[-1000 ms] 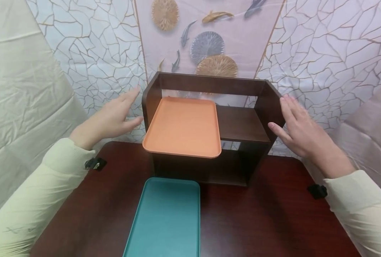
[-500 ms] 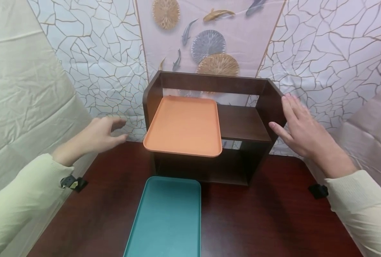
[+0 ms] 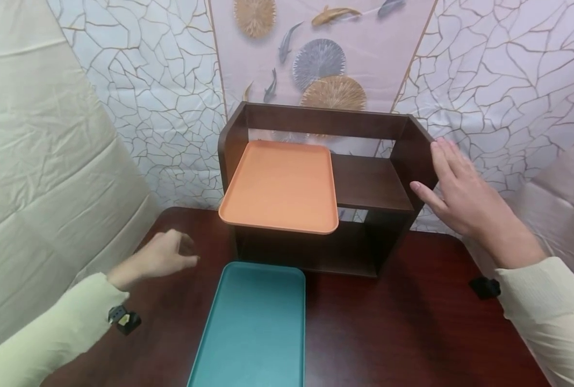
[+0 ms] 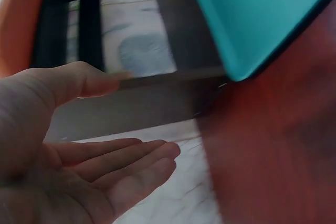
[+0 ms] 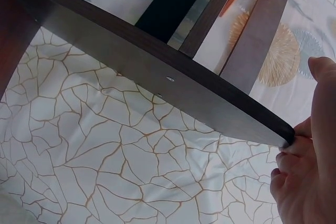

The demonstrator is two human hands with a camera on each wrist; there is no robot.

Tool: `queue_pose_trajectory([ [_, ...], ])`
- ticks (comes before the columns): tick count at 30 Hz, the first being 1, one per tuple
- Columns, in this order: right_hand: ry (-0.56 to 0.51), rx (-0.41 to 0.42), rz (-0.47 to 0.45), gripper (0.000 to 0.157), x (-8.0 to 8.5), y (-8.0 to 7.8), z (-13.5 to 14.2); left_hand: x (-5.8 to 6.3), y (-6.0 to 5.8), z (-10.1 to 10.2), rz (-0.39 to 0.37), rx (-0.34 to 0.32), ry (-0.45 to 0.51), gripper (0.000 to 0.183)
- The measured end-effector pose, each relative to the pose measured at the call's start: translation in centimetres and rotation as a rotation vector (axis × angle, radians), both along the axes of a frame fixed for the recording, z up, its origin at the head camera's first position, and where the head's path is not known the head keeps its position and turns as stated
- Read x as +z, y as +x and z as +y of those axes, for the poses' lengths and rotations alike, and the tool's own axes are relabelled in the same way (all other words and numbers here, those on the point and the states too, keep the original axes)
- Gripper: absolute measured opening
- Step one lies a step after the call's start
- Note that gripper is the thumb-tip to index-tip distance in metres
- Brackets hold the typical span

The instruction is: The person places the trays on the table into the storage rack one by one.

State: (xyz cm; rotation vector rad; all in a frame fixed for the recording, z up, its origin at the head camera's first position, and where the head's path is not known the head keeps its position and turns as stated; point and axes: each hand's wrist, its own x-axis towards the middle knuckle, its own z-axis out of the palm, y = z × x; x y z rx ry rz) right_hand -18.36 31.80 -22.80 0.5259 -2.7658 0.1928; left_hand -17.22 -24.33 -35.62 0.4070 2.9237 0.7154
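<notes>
A dark brown two-tier shelf (image 3: 371,183) stands at the back of the table. An orange tray (image 3: 282,188) lies on its upper board at the left, with the front end jutting past the edge. In front of the shelf, a teal tray (image 3: 253,328) lies on the tabletop. My left hand (image 3: 163,255) hovers left of the teal tray, fingers loosely bent and holding nothing. My right hand (image 3: 471,199) is at the shelf's right side panel (image 5: 157,74), fingers straight in the head view and fingertips right at the panel's upper front corner.
The dark red table (image 3: 364,333) extends to both sides of the teal tray. Patterned cloth (image 3: 161,80) hangs behind the shelf, and pale draped fabric (image 3: 35,161) closes off the left and right sides. The shelf's lower compartment (image 3: 311,247) sits below the orange tray.
My left hand has come down from beside the shelf's left panel to low over the table, its fingers bending. The right hand stays at the shelf. Both trays stay put.
</notes>
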Motion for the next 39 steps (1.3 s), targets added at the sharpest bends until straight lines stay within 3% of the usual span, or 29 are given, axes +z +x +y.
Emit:
queue_pose_trajectory([
  [7,0.004,-0.008,-0.015,0.085,0.1,0.0,0.0,-5.9,1.6,0.5,-0.182,0.005,0.075,0.033],
  [10,0.005,-0.007,-0.012,0.085,0.2,-0.1,0.1,-8.1,2.4,0.9,-0.222,0.001,0.115,0.020],
  [13,0.003,-0.002,-0.003,0.085,0.3,-0.1,0.2,-9.4,2.8,1.3,-0.230,-0.002,0.144,0.011],
  [17,-0.008,0.008,0.008,0.084,0.3,0.0,0.2,-10.2,3.1,1.6,-0.250,-0.004,0.158,0.018],
  [25,-0.015,0.017,0.007,0.084,0.1,0.1,0.2,-11.5,3.4,1.9,-0.370,-0.061,0.248,0.022],
  [34,-0.020,0.023,0.022,0.085,0.0,-0.3,0.2,-12.1,3.9,2.9,-0.359,-0.095,0.224,0.028],
  [39,-0.030,0.014,0.016,0.085,-0.2,-0.3,0.3,-12.3,3.7,2.6,-0.411,-0.134,0.330,0.041],
])
